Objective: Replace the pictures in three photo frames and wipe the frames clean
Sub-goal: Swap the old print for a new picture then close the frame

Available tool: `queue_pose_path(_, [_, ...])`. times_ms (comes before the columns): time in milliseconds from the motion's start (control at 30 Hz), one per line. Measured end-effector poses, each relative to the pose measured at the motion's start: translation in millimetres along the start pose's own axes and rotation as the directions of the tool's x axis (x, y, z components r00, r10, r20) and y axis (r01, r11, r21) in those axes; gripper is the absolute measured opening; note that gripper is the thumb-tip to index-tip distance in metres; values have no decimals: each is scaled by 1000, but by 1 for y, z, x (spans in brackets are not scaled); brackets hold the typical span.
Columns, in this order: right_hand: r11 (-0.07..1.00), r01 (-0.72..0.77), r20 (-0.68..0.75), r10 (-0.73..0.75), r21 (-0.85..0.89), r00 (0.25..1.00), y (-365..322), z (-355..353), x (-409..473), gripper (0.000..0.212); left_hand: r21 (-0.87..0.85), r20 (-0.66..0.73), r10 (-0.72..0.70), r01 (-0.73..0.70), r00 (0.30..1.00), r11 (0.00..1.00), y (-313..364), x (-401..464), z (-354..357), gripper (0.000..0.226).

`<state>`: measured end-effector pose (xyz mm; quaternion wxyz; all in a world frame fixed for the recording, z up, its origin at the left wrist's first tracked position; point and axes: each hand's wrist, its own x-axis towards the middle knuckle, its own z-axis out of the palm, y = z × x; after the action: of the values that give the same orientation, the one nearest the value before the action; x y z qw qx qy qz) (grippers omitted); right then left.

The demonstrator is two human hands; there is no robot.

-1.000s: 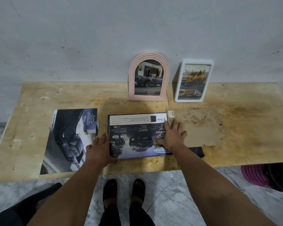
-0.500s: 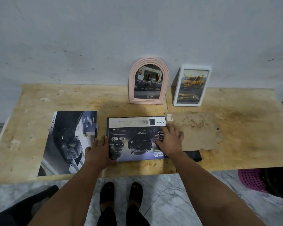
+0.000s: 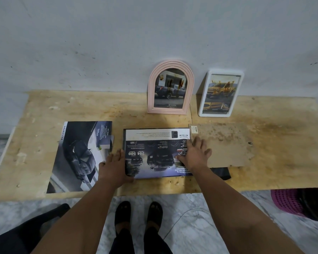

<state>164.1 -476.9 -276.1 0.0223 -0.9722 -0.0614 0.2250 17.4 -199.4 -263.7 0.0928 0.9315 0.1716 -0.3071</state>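
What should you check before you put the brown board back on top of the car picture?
1. Car picture lies flat in the black frame: ok, though only a corner of the frame shows.
2. Left hand steadies the picture's left edge: ok, fingers straight.
3. Right hand presses the right side: ok, but it must lift before the board goes on.
4. Brown backing board within reach: ok, flat beside the picture on the right.
5. Picture edges lined up with the frame: cannot tell, the frame is mostly covered.
6. Pink arched frame and white frame out of the way: ok, standing against the wall.
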Motion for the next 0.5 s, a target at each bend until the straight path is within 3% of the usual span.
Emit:
queue_pose_path(133, [999,22,-66,-20,37,998,1,-1,0,63,0,-1,7,-7,1000,1000,-1,0,0,138])
queue_pose_path(200, [999,21,-76,-19,28,997,1,-3,-1,59,7,-3,8,-8,1000,1000,-1,0,-1,138])
queue_pose_path(400, [998,43,-26,-42,55,999,-3,-16,12,83,8,7,12,-12,1000,1000,-3,2,2,139])
queue_pose_path(500, [998,21,-9,-20,53,1000,-5,-26,25,84,5,4,14,-14,1000,1000,-4,3,3,140])
